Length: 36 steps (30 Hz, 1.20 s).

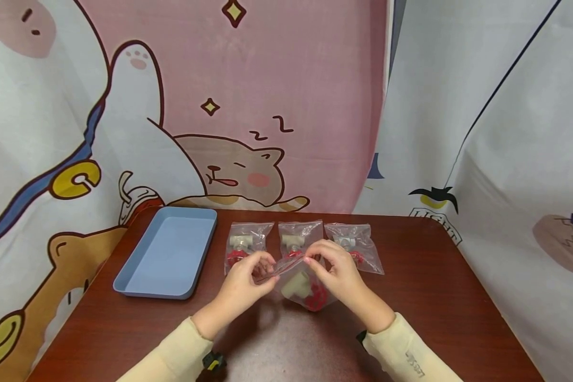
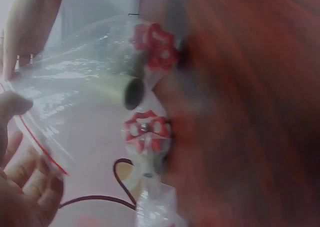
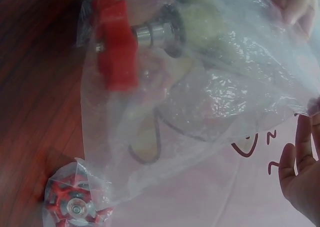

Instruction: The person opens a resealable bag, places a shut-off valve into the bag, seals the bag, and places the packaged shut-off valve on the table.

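Note:
A clear zip bag (image 1: 331, 301) hangs between both hands over the front middle of the table. My left hand (image 1: 241, 281) pinches its top edge at the left corner, thumb against fingers. At the other corner, the thumb and fingertips of my right hand (image 1: 336, 270) grip the same edge. Inside lies a valve with a cream pipe body (image 1: 297, 285) and a red handwheel (image 1: 317, 298). The left wrist view shows a red zip strip (image 2: 42, 149) along the bag's top. In the right wrist view, a metal stem (image 3: 156, 34) joins the handwheel to the body.
Behind the hands, three more bagged valves lie in a row: a left bag (image 1: 260, 229), a middle bag (image 1: 310, 231) and a right bag (image 1: 372, 255). A blue tray (image 1: 164, 257) stands at the table's left. Printed cloth (image 1: 315, 79) hangs beyond the brown table (image 1: 434, 297).

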Available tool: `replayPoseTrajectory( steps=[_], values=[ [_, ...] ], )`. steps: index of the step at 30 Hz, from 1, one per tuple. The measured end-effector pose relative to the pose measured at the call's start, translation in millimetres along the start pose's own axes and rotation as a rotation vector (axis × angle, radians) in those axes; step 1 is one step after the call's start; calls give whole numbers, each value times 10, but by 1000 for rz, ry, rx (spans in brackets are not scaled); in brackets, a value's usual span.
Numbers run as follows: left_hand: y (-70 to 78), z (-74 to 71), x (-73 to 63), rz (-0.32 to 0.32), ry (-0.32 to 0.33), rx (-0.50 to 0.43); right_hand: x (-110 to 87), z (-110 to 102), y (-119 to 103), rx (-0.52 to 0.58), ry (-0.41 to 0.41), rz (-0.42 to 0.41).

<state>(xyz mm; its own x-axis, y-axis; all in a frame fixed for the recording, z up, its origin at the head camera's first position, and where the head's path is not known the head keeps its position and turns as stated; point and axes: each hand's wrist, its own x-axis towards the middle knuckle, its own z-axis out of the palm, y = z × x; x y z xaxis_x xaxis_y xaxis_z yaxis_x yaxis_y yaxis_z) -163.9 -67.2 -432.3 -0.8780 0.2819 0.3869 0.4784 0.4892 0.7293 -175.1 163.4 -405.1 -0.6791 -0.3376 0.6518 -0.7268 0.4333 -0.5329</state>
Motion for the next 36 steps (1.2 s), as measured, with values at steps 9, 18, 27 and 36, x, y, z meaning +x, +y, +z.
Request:
replayPoseTrajectory(
  steps=[9,18,27,36],
  values=[
    [184,60,174,181,30,15,-16,42,18,24,27,-50],
    [256,114,229,226,84,32,-15,36,13,40,31,-44],
    [256,129,225,216,80,46,-3,50,-21,64,30,-38],
    [228,135,222,217,89,17,100,-43,-365,75,27,-36]
  ],
)
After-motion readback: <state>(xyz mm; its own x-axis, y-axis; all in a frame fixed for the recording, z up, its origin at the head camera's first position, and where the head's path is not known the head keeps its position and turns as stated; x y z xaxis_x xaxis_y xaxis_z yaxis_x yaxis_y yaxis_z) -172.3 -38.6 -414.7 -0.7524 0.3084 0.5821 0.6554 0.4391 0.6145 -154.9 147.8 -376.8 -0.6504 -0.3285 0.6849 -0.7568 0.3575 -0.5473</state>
